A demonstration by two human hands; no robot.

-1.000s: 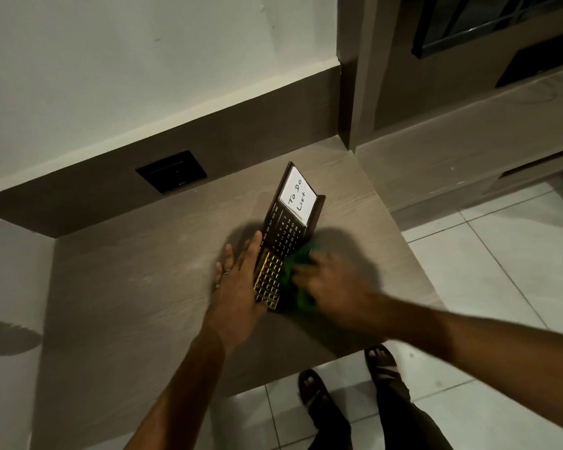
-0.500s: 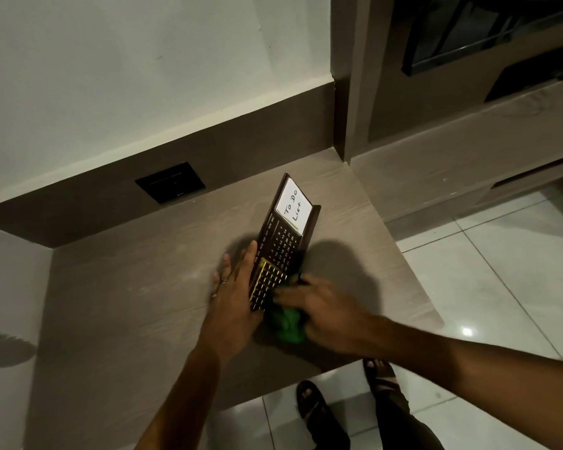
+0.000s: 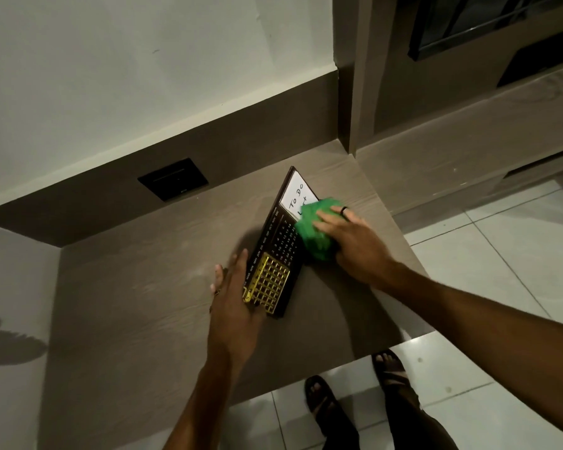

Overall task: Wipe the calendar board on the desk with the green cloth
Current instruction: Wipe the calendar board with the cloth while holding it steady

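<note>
A long dark brown calendar board (image 3: 275, 254) lies slanted on the wooden desk (image 3: 150, 287). It has a gold grid at its near end, dates in the middle and a white "To Do List" panel (image 3: 298, 196) at the far end. My right hand (image 3: 351, 241) presses a bunched green cloth (image 3: 316, 235) on the board's right edge, covering the panel's lower corner. My left hand (image 3: 234, 300) lies flat with fingers straight against the board's near left edge, steadying it.
A black socket plate (image 3: 173, 179) sits in the dark backsplash behind the desk. A lower wooden ledge (image 3: 468, 151) runs to the right. The desk's front edge is near my feet (image 3: 355, 394) on the white tiled floor.
My right hand has slid the green cloth from the board's near end up to the white panel at the far end. The left hand has stayed against the board.
</note>
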